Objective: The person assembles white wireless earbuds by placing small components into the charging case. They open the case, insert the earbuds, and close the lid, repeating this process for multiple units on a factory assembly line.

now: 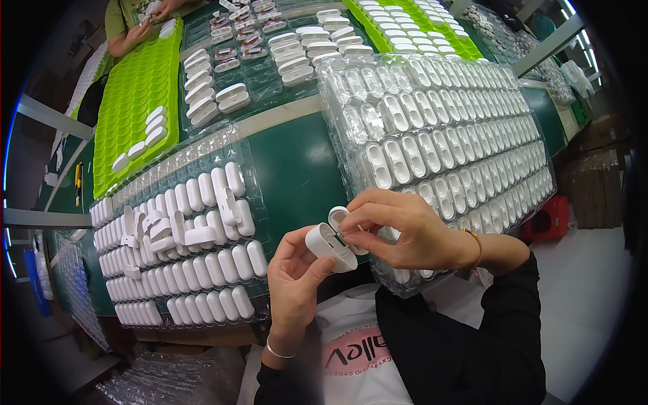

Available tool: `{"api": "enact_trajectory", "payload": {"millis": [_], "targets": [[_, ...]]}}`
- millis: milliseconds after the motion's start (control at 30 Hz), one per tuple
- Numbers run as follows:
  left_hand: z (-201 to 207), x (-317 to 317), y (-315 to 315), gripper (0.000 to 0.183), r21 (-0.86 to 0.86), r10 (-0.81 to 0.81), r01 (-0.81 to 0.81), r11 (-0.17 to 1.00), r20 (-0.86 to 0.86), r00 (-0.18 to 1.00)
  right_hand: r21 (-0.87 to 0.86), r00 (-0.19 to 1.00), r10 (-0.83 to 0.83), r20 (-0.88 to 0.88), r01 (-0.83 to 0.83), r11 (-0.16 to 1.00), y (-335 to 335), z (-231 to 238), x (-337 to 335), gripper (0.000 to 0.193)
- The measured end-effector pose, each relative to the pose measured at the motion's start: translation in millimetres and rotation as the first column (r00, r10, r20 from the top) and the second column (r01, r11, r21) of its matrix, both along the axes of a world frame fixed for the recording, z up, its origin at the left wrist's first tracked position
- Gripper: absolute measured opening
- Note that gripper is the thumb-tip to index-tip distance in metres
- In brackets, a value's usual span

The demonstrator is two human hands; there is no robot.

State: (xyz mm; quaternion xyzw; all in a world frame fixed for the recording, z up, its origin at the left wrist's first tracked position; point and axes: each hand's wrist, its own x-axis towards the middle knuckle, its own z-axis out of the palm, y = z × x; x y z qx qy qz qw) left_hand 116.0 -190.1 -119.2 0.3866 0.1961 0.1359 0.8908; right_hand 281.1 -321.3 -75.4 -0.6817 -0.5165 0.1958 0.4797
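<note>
My left hand grips a white earbud case shell between thumb and fingers, tilted with its hollow side toward the right. Right against it, my right hand pinches a smaller white oval case part. The two pieces are close together; whether they touch or are joined, I cannot tell. To the left, a clear plastic tray carries rows of white rounded shells, with several loose white parts lying on top. Under my right forearm and beyond it, another clear tray holds rows of white oval parts with hollows.
A bright green moulded tray with a few white cases stands at the far left; another green tray full of cases lies at the back. White cases sit between them. A co-worker's hands show at the top left. A red bin is at right.
</note>
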Motion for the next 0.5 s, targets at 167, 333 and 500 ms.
{"api": "enact_trajectory", "payload": {"millis": [167, 333, 500], "targets": [[-0.7, 0.7, 0.0, 0.045, 0.005, 0.010, -0.010, 1.000, 0.017, 1.000, -0.028, 0.997, -0.004, 0.077, 0.006, 1.000, -1.1, 0.4, -1.2, 0.017], [-0.2, 1.6, -1.1, 0.044, 0.007, 0.022, -0.022, 1.000, 0.003, 1.000, -0.035, 0.996, -0.018, 0.088, 0.021, 0.999, -0.2, 0.7, -2.9, 0.019], [-1.6, 1.6, -1.2, 0.043, 0.020, 0.023, -0.024, 1.000, 0.011, 1.000, -0.033, 0.988, -0.008, 0.157, 0.014, 0.999, 0.2, -3.2, -4.1, 0.018]]}}
